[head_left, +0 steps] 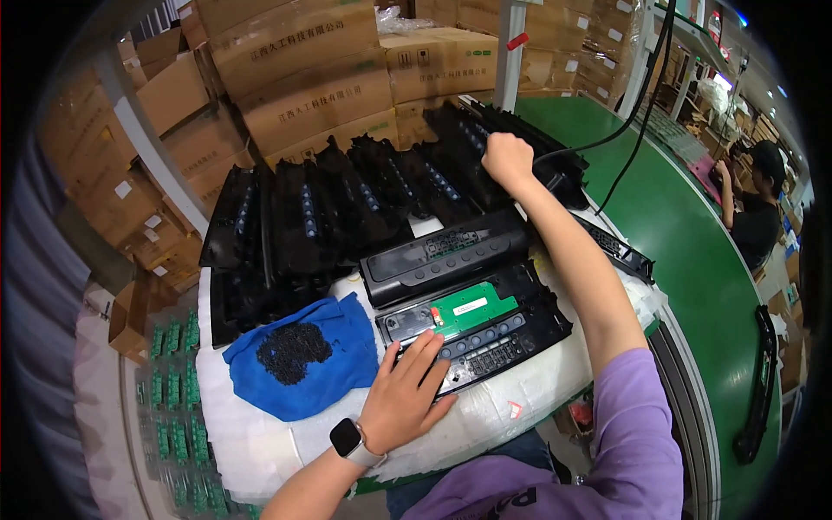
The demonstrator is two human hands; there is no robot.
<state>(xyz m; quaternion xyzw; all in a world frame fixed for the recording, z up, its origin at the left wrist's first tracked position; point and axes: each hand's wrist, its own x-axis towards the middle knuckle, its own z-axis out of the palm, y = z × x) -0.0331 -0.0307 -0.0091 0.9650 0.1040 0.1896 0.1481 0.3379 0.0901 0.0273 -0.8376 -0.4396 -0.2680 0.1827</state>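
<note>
Pressing flat and open, the left hand [406,394] steadies the black panel [485,334]; its green circuit board [472,306] is seated. The right hand [508,159] is closed on a stacked panel [485,139] beyond.

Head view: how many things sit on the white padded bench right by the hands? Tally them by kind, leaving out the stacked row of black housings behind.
Open black panel with a green circuit board, under the left hand: 1
Closed black panel: 1
Blue cloth: 1
Heap of small black screws on the cloth: 1
Total: 4
</note>
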